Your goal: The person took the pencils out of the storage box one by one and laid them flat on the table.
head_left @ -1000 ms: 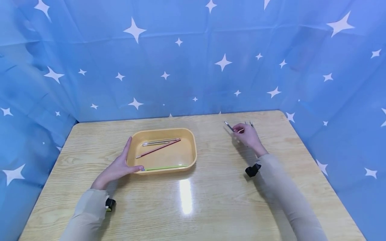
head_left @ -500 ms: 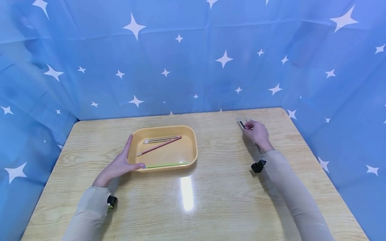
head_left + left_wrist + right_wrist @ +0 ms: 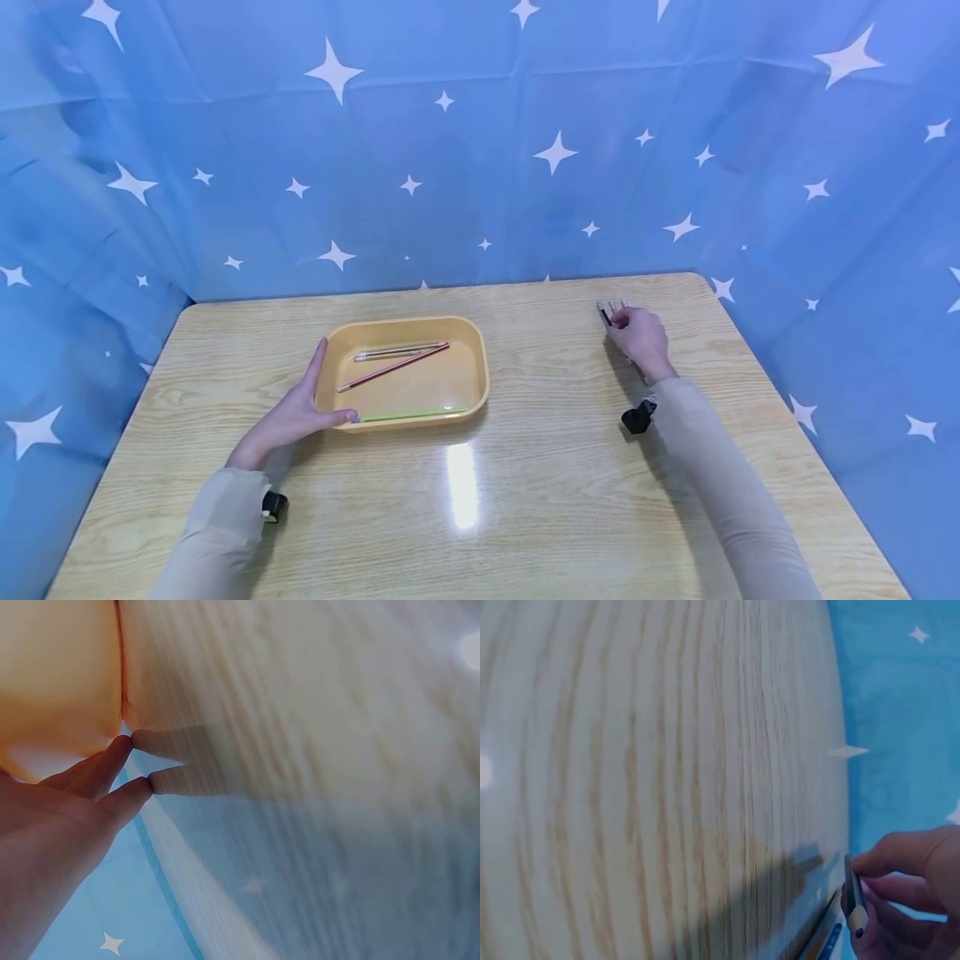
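A yellow plastic tray (image 3: 431,387) stands on the table, left of the middle. My left hand (image 3: 288,417) spans its left front corner with spread, fairly straight fingers and the thumb at the front rim. Inside lie a red pencil (image 3: 382,372), several gold-toned pencils (image 3: 397,352) side by side, and a thin green pencil-like stick (image 3: 412,415) along the front wall. Toward the back right, my right hand (image 3: 641,340) pinches a dark pencil (image 3: 855,900) between thumb and fingers. Beside it are other pencils (image 3: 829,941), mostly hidden by the hand.
The wooden table (image 3: 540,500) has a bright light reflection in front of the tray. A blue curtain (image 3: 480,150) with white stars hangs close behind its back edge and along both sides. Each wrist wears a small black camera (image 3: 638,416).
My right hand has moved right with the dark pencil, bringing it beside the other pencils. The left hand has stayed at the tray's corner, and the tray has not moved.
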Motion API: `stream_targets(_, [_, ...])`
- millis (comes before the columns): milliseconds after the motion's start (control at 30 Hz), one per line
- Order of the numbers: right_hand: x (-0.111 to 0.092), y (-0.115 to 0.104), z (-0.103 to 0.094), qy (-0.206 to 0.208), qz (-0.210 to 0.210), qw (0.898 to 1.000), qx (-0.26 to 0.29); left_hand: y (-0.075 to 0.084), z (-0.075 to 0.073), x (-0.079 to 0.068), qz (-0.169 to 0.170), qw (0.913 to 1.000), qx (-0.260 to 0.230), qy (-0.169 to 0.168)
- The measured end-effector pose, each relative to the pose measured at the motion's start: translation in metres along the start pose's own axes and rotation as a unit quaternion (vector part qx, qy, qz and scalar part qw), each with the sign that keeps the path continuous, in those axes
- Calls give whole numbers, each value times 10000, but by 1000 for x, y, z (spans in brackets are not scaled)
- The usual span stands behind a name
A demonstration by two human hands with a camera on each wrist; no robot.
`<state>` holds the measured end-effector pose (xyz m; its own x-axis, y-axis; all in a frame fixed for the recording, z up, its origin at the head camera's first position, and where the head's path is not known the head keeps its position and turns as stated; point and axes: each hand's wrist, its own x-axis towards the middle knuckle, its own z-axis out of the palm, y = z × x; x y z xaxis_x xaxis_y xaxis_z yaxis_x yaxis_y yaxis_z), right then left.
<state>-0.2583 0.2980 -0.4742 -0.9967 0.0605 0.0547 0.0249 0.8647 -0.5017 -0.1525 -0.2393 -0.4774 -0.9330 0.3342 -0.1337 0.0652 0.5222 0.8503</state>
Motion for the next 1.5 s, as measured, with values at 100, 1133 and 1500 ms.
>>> stream_targets(100, [0, 0, 1, -2, 15, 10000, -35, 1, 0, -1, -33, 10000, -1, 4])
stream_targets(1133, [-13, -39, 9, 87, -418, 9933, 1073, 6, 0, -3, -36, 9998, -200, 27])
stream_targets(1500, [-19, -89, 27, -158, -914, 9790, 1814, 0, 0, -1, -17, 9999, -111, 16])
